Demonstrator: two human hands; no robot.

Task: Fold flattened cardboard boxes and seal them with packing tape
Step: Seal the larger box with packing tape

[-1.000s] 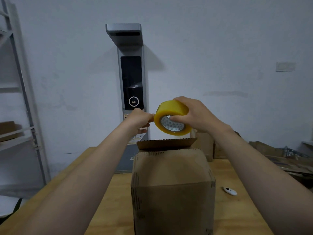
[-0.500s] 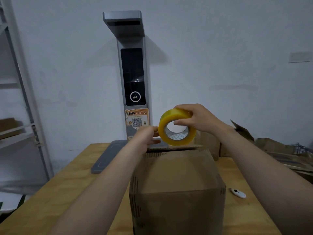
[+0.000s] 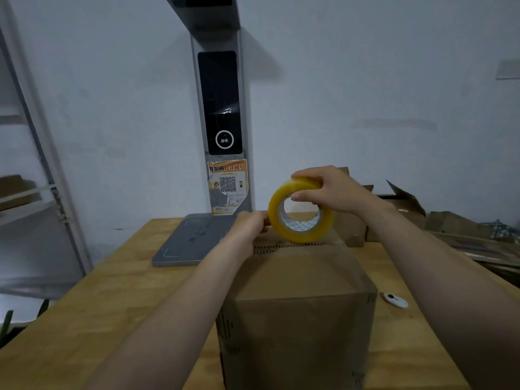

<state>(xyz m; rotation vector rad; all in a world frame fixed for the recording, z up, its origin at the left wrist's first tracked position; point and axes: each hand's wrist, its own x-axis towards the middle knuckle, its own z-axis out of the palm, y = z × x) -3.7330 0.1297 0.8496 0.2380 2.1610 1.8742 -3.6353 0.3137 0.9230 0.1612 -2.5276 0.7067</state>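
Observation:
A brown cardboard box (image 3: 298, 299) stands folded up on the wooden table (image 3: 112, 291) right in front of me. A yellow roll of packing tape (image 3: 289, 229) sits on edge at the far end of the box top. My right hand (image 3: 332, 190) grips the roll, fingers over its top and thumb inside the core. My left hand (image 3: 247, 229) is at the roll's left side with its fingers curled and pinching at the tape end against the box's far edge.
A grey scanner stand (image 3: 219, 122) with a flat base plate (image 3: 194, 240) rises behind the box. A small white object (image 3: 395, 300) lies on the table to the right. Flattened and open cardboard boxes (image 3: 450, 229) are piled at the far right. Metal shelving (image 3: 33, 192) stands at the left.
Both hands have come down with the tape roll from above the box onto its far top edge. The raised rear flap seen earlier now lies flat.

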